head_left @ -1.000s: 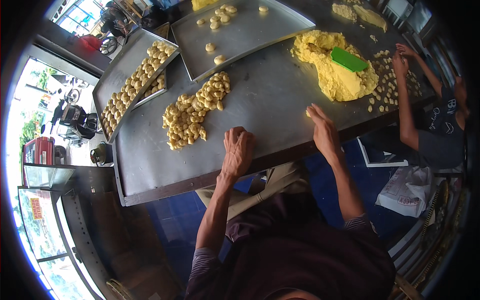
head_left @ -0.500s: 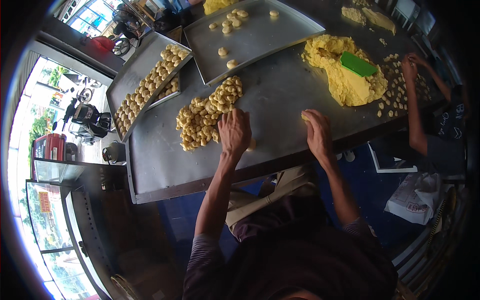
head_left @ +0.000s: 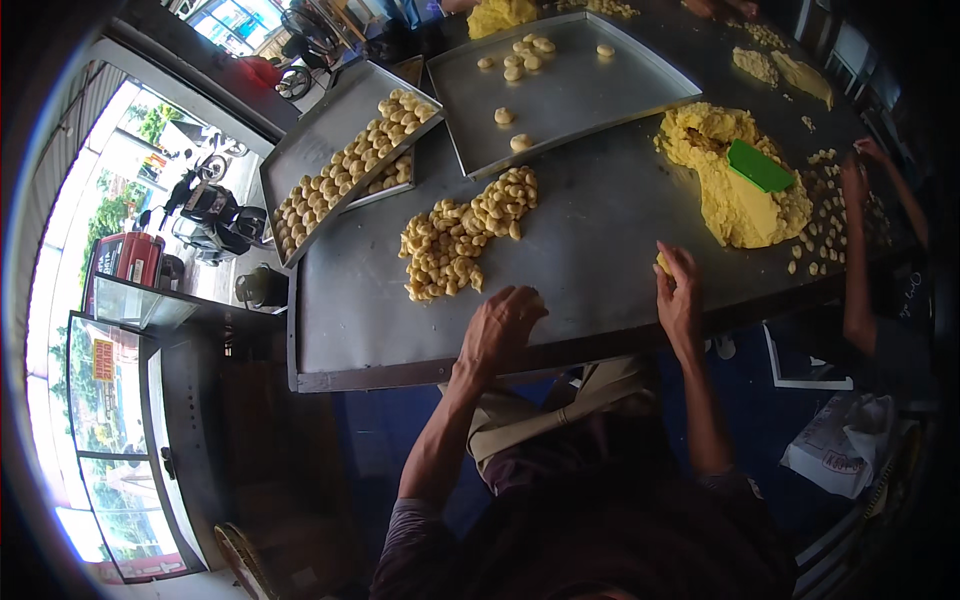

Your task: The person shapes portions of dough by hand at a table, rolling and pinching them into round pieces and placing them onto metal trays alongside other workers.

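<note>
On the metal table (head_left: 600, 245), my left hand (head_left: 503, 325) is curled near the front edge, palm down. A sliver of pale dough shows at its fingertips; the rest is hidden. Beyond that hand lies a heap of small dough pieces (head_left: 450, 240). My right hand (head_left: 682, 298) is raised over the front edge, fingers bent round a small yellow lump (head_left: 663, 262) that shows at the fingertips. Farther right sits a large mound of crumbly yellow paste (head_left: 740, 205), with a green scraper (head_left: 760, 166) resting on it.
At the far left, a slanted tray (head_left: 300, 150) holds rows of round dough balls. A flatter tray (head_left: 580, 95) behind the heap carries several balls. Another person's hands (head_left: 856, 175) work at the right among small paste bits (head_left: 815, 245). More yellow paste (head_left: 500, 15) lies at the back.
My left hand has drawn back from the dough heap toward the table's front edge. The dough piece beside it no longer shows on the table. The whole view has shifted rightward.
</note>
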Motion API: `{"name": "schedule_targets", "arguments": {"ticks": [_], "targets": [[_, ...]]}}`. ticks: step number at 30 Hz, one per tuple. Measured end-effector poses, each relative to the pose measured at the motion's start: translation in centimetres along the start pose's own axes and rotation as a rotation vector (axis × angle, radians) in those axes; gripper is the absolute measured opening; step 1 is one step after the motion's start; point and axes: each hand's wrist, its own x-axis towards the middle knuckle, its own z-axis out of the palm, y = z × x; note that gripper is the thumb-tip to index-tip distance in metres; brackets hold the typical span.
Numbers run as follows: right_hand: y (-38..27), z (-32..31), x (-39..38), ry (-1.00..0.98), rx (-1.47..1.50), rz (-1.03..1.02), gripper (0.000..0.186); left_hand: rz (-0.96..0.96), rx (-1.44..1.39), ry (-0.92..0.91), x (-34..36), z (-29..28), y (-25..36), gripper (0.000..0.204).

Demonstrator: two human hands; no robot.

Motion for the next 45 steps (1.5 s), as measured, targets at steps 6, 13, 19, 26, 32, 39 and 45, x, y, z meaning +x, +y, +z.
{"name": "schedule_targets", "arguments": {"ticks": [6, 13, 19, 26, 32, 39, 45], "targets": [[-2.5, -0.2, 0.2, -0.064, -0.257, -0.118, 0.036, -0.194, 0.434, 0.589, 5.9, -2.8, -6.9, 0.045], [-2.3, -0.7, -1.9, -0.212, -0.246, -0.138, 0.042, -0.099, 0.651, 0.703, 3.2, 1.2, -9.5, 0.035], [-0.9, -0.6, 0.9, -0.137, -0.230, -0.124, 0.043, -0.149, 0.404, 0.642, 5.1, 0.3, -8.5, 0.023], [-2.8, 0.4, -1.0, -0.239, -0.331, -0.093, 0.040, 0.002, -0.014, 0.760, 4.2, -1.5, -10.3, 0.018], [-3.0, -0.4, 1.7, -0.224, -0.217, -0.045, 0.036, -0.059, -0.079, 0.675, 3.7, -0.7, -7.6, 0.016], [-2.7, -0.8, 1.4, -0.230, -0.194, -0.043, 0.032, -0.045, 0.080, 0.736, 2.4, -1.6, -8.6, 0.018], [-1.9, -0.1, 2.0, -0.289, -0.309, -0.139, 0.029, 0.120, -0.072, 0.438, 1.5, 0.6, -4.8, 0.017]]}}
